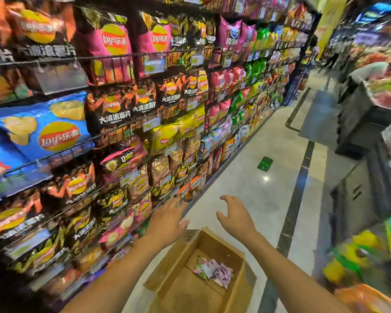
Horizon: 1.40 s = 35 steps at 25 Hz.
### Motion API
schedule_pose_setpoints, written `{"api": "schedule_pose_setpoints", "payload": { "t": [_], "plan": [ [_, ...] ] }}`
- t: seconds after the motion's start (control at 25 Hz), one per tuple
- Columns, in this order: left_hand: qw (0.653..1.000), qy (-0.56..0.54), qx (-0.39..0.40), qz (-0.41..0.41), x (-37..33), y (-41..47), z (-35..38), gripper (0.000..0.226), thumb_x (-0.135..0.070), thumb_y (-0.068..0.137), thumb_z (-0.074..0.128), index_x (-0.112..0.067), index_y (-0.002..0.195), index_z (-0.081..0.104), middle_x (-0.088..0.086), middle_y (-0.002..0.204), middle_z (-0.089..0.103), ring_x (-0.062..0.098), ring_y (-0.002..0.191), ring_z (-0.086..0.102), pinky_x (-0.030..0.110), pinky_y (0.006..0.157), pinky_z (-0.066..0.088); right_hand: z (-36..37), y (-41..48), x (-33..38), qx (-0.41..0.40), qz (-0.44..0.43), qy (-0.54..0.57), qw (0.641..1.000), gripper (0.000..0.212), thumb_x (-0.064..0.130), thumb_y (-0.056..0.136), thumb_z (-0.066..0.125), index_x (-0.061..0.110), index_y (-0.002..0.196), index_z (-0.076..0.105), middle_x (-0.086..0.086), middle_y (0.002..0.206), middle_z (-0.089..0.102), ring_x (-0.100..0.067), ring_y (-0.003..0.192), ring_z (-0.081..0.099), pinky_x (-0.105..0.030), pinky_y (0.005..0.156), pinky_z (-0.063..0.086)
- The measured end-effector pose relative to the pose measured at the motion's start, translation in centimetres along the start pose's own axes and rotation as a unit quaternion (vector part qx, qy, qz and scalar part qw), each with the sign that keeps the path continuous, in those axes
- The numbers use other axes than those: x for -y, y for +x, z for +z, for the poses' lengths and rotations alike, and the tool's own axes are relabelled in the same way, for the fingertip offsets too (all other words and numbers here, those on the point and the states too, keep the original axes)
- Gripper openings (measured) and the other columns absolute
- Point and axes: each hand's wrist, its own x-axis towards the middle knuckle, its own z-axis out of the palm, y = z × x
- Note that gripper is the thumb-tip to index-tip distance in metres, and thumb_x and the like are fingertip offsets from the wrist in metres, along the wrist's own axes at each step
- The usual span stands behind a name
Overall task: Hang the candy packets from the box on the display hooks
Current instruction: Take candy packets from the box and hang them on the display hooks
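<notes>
Candy packets [215,268] jumbled every way in box [181,290], left hand [167,220], right hand [235,219] spread empty

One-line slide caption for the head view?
Left hand and right hand, both empty, by the box of candy packets beside chip shelves.

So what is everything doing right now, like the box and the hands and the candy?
Cardboard box: open, flaps up, nearly empty.
Candy packets: lying in a small heap inside the box.
Left hand: open, fingers straight, holding nothing.
Right hand: open, fingers spread and slightly bent, holding nothing.
Chip bags: filling the wire shelves.
</notes>
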Motion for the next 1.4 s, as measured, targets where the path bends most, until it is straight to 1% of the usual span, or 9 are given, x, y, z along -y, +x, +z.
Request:
{"api": "schedule_pose_setpoints", "payload": {
  "t": [0.48,0.6,0.68,0.76,0.84,0.92,1.0,1.16,1.4],
  "plan": [
    [0.993,-0.039,0.106,-0.027,0.4,11.0,12.9,0.061,-0.05,0.107,0.041,-0.028,0.162,0.025,-0.001,0.172,0.017,0.023,0.159,0.015,0.046,0.126,0.02,9.4,9.4,-12.6,0.128,0.075,0.028,0.989,0.052,0.029,0.096,0.058,0.022,0.147,0.049,-0.002,0.149,0.05,-0.023,0.136,0.047,-0.039,0.11,0.044],
    [0.989,-0.057,0.128,-0.053,-0.3,12.8,18.0,0.061,-0.053,0.105,0.036,-0.027,0.16,0.035,-0.001,0.169,0.031,0.024,0.156,0.03,0.043,0.121,0.033,13.9,11.8,-17.6,0.185,0.09,0.016,0.978,0.055,0.039,0.094,0.052,0.022,0.146,0.051,-0.004,0.143,0.053,-0.026,0.13,0.052,-0.045,0.106,0.047],
    [0.983,-0.079,0.153,-0.06,-0.5,13.8,21.7,0.058,-0.053,0.1,0.036,-0.025,0.146,0.056,0.004,0.153,0.056,0.027,0.14,0.055,0.042,0.106,0.052,17.2,12.6,-21.0,0.219,0.091,0.005,0.971,0.058,0.05,0.09,0.047,0.023,0.14,0.055,-0.005,0.134,0.059,-0.028,0.122,0.057,-0.045,0.101,0.049],
    [0.981,-0.086,0.164,-0.065,-0.6,14.2,25.7,0.052,-0.049,0.097,0.044,-0.025,0.141,0.057,0.007,0.141,0.065,0.031,0.131,0.063,0.043,0.098,0.058,20.8,12.6,-24.3,0.245,0.095,0.007,0.965,0.048,0.05,0.094,0.05,0.025,0.134,0.058,-0.003,0.123,0.062,-0.026,0.115,0.059,-0.041,0.094,0.051],
    [0.979,-0.069,0.174,-0.079,-0.8,14.8,29.7,0.06,-0.052,0.098,0.04,-0.026,0.153,0.045,0.008,0.154,0.054,0.032,0.143,0.05,0.045,0.109,0.05,24.3,12.8,-27.0,0.275,0.112,0.017,0.955,0.04,0.051,0.092,0.056,0.028,0.125,0.06,-0.001,0.122,0.061,-0.026,0.112,0.059,-0.039,0.088,0.052],
    [0.97,-0.075,0.2,-0.113,-0.6,15.3,33.1,0.073,-0.06,0.099,0.02,-0.025,0.162,0.031,0.006,0.168,0.033,0.028,0.155,0.03,0.042,0.121,0.032,28.1,12.9,-29.5,0.301,0.128,0.007,0.945,0.034,0.053,0.089,0.059,0.027,0.11,0.06,-0.005,0.116,0.062,-0.03,0.107,0.063,-0.036,0.08,0.051],
    [0.962,-0.098,0.221,-0.126,-0.4,15.9,36.0,0.068,-0.056,0.105,0.026,-0.023,0.164,0.025,0.005,0.173,0.019,0.026,0.159,0.018,0.038,0.125,0.022,31.5,12.9,-31.4,0.312,0.121,-0.023,0.942,0.044,0.051,0.089,0.056,0.023,0.122,0.059,-0.003,0.12,0.063,-0.028,0.109,0.062,-0.037,0.082,0.051],
    [0.954,-0.109,0.249,-0.125,1.1,16.3,44.4,0.063,-0.047,0.108,0.04,-0.024,0.164,0.023,0.003,0.171,0.02,0.025,0.158,0.019,0.04,0.124,0.028,39.0,12.4,-35.0,0.343,0.117,-0.031,0.931,0.062,0.037,0.09,0.058,0.024,0.149,0.046,-0.004,0.137,0.059,-0.028,0.124,0.057,-0.041,0.098,0.051],
    [0.945,-0.121,0.27,-0.139,3.3,15.9,56.6,0.057,-0.047,0.108,0.04,-0.03,0.161,0.027,-0.006,0.169,0.023,0.017,0.155,0.021,0.038,0.118,0.032,50.1,12.4,-40.2,0.421,0.134,-0.074,0.894,0.055,0.031,0.096,0.061,0.018,0.147,0.044,-0.009,0.148,0.047,-0.031,0.135,0.048,-0.038,0.106,0.045]
  ]
}}
